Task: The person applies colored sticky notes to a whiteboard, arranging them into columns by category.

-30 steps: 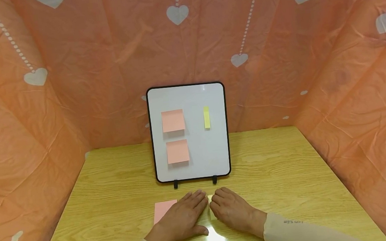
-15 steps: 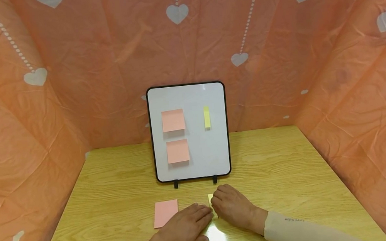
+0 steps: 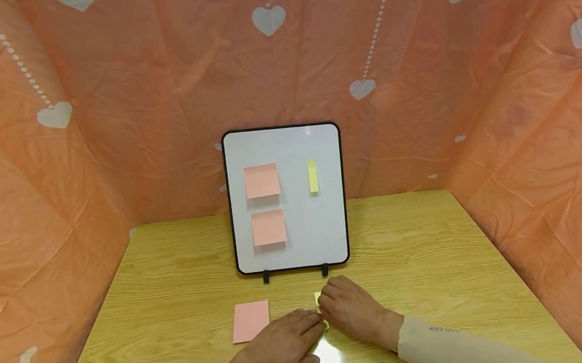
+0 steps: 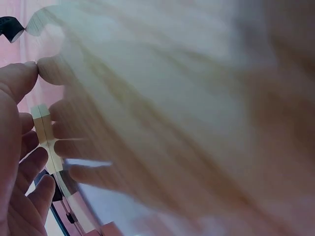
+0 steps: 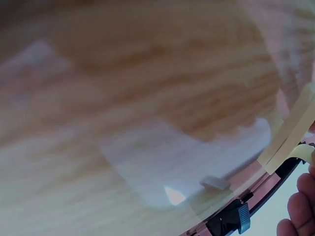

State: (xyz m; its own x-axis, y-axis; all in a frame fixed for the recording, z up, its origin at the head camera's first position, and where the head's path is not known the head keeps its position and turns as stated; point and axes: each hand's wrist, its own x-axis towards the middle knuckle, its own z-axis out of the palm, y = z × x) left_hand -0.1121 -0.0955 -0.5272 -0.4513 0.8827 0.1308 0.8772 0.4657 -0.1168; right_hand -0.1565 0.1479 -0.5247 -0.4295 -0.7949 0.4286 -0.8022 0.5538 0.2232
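Note:
A small yellow sticky note pad [image 3: 317, 297] lies on the table, mostly covered by both hands in the head view. My right hand [image 3: 353, 310] curls over it from the right and pinches a thin yellow sticky note [image 5: 301, 152], whose end bends up off the pad in the right wrist view. My left hand [image 3: 285, 343] lies flat with straight fingers, its fingertips at the pad's near end. Under the left wrist view's fingers, the yellow pad [image 4: 43, 120] shows as a narrow block. Left of the hands rests a pink sticky note pad [image 3: 251, 321], its lower right corner overlapped by the left hand.
Behind the hands, a black-framed whiteboard [image 3: 317, 231] stands upright on small black feet. Stuck on it are an upper pink note [image 3: 262, 181], a lower pink note [image 3: 268, 228] and a narrow yellow note [image 3: 313, 176]. An orange cloth [image 3: 172, 99] with hearts surrounds the wooden table [image 3: 407, 240].
My left hand has slid right and toward me, uncovering more of the pink pad and the yellow pad's near end. My right hand has shifted slightly away from me, staying at the yellow pad.

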